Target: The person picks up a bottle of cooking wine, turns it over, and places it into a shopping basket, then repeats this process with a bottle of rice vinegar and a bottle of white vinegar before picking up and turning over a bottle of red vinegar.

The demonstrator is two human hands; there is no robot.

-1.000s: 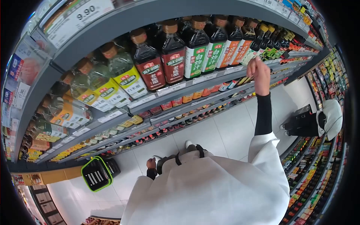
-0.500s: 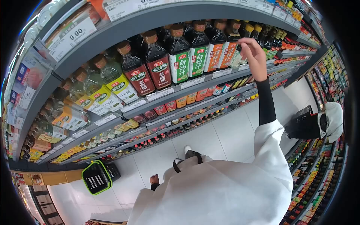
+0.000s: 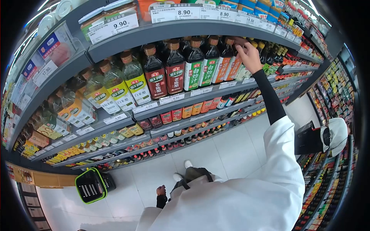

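Note:
My right hand reaches up to the second shelf from the top, its fingers curled around the brown cap of a dark sauce bottle with an orange label. That bottle stands in a row of similar dark bottles with red, green and orange labels on the grey shelf. My left hand hangs low by my hip with fingers curled, nothing visible in it. I wear a white coat over black sleeves.
A green and black shopping basket stands on the white tiled floor at lower left. Another person in a white hood with a black bag is at the right. Stocked shelves line the far side of the aisle.
My right hand has risen from the shelf edge up to the bottle caps and closed on one. The view has tilted upward. My left hand stays down.

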